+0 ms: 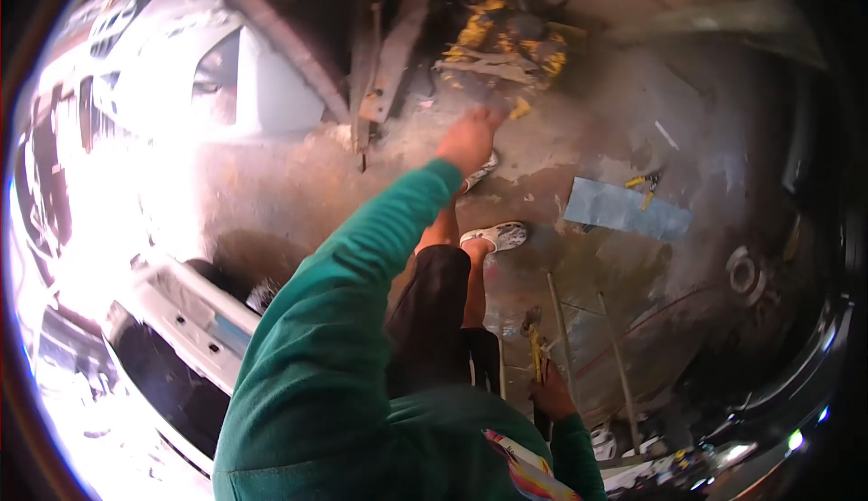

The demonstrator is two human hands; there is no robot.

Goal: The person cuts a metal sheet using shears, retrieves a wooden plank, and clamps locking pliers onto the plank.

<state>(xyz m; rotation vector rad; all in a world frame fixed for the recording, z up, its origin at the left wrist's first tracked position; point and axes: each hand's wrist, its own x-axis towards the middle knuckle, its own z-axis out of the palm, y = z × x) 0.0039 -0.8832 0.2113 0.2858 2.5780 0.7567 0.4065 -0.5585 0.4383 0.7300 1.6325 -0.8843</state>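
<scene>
My left hand (468,142) is stretched out over the floor on a green-sleeved arm. Its fingers are smeared by motion, so their grip is unclear. Just beyond the fingertips shows a small yellow piece (520,108); whether the hand touches it I cannot tell. Past that lies a heap of yellow and dark items (506,44) with pale flat strips across it. Lower right, my right hand (553,392) is closed around a yellow-handled tool (536,347) with a dark head; its exact kind is unclear.
On the concrete floor lies a blue-grey sheet (624,210) with another yellow-handled tool (646,184) at its edge. A thin metal frame (565,329) stands beside my right hand. A pale vehicle panel (194,316) is at lower left. Slanting metal beams (398,44) rise near the heap.
</scene>
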